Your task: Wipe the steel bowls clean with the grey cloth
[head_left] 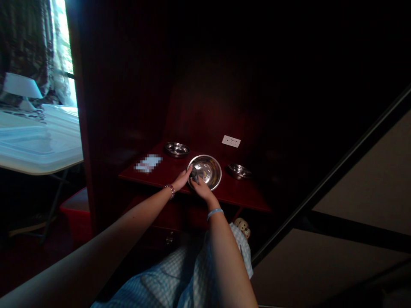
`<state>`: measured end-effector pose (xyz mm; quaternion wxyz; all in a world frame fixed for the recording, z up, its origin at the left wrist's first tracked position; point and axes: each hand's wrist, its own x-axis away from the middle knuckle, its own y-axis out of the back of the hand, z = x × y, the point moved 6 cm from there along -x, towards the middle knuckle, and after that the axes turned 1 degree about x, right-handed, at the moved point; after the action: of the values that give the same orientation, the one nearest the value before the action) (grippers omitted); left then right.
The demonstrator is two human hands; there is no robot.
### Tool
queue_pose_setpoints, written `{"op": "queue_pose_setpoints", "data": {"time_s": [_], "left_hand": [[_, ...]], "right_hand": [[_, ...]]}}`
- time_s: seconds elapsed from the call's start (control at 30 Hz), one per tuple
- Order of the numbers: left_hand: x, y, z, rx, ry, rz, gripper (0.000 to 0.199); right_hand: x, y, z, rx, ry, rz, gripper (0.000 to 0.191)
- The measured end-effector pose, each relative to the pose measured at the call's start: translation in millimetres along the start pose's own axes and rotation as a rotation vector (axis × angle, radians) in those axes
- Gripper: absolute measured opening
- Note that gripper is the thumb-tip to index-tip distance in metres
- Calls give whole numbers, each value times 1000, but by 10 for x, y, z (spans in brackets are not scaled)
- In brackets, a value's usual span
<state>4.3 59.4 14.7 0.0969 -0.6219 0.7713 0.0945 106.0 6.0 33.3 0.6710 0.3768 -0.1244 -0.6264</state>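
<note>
In front of me a wide steel bowl (210,169) is at the front edge of a dark red shelf (149,179). Over its near left side, my left hand (183,179) and my right hand (203,189) come together around a small dark grey thing (194,173), perhaps a bunched cloth; its kind is unclear. The fingers of both hands are closed on it. I cannot tell whether either hand also touches the bowl's rim. One smaller steel bowl (176,149) stands behind on the left, another (240,171) on the right.
A blurred-out paper (148,163) lies on the shelf's left part. A white socket plate (231,141) is on the back wall. Further left are a pale folding table (61,147), a lamp (22,87) and a red bin (77,214). A dark-framed panel (362,184) slants at right.
</note>
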Motion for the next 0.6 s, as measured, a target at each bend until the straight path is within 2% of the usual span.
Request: {"op": "queue_pose_setpoints", "data": {"time_s": [0.1,0.4,0.5,0.6], "left_hand": [[5,4,2,-18,-4,-4,75],[41,12,-33,-61,17,-53,73],[43,11,-41,-64,15,-54,73],[45,14,-45,-83,26,-51,76]], "right_hand": [[25,-26,5,-50,6,44,45],[106,45,-81,-38,-134,141,41],[159,121,-51,47,-160,169,42],[212,218,10,239,-215,201,48]]}}
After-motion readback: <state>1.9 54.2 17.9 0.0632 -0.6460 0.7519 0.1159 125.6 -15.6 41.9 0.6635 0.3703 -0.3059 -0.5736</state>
